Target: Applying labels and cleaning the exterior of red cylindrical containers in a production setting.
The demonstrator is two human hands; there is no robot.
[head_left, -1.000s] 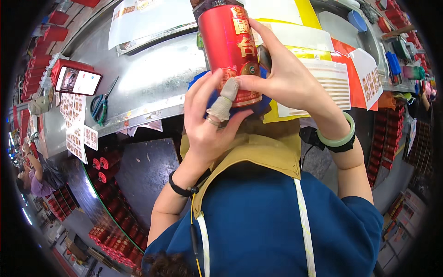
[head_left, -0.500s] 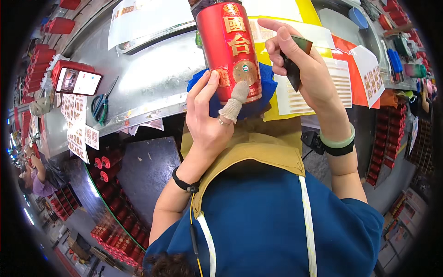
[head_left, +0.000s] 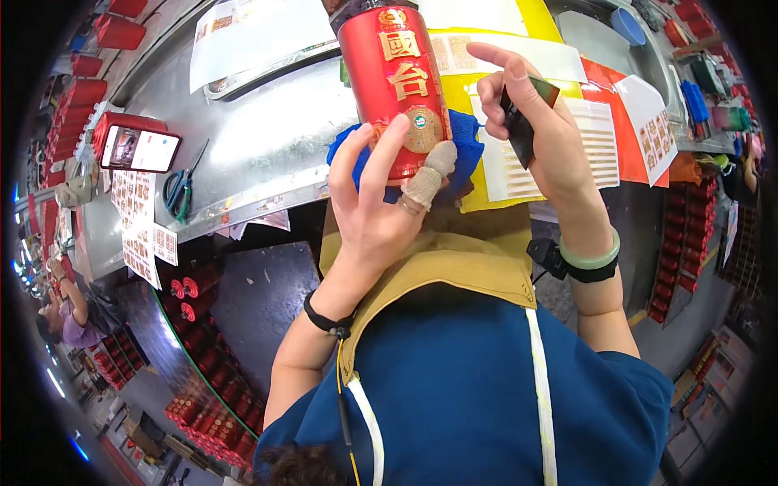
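Note:
A red bottle [head_left: 387,105] with raised gold lettering lies on a blue cloth [head_left: 464,144] at the table's near edge, its dark top pointing away from me. Low on its side is a round gold medallion [head_left: 421,130]. My left hand [head_left: 374,211] is open at the bottle's near end, index and middle fingers stretched and spread over it. A knitted cover [head_left: 429,178] wraps the thumb, which lies against the bottle beside the medallion. To the right of the bottle, apart from it, my right hand [head_left: 551,134] grips a thin black flat plate [head_left: 521,134], index finger extended.
Sticker sheets [head_left: 559,150] lie on yellow and orange sheets at right. Left on the metal table [head_left: 267,154] are green-handled scissors [head_left: 180,190], a propped phone [head_left: 140,149] and more stickers [head_left: 134,215]. A blue bowl [head_left: 628,29] stands far right. Red bottles [head_left: 215,405] fill a lower left shelf.
My left index and middle fingers have lifted and spread, and the thumb has shifted slightly right. The black plate has tilted in my right hand. The bottle sits slightly further left in view.

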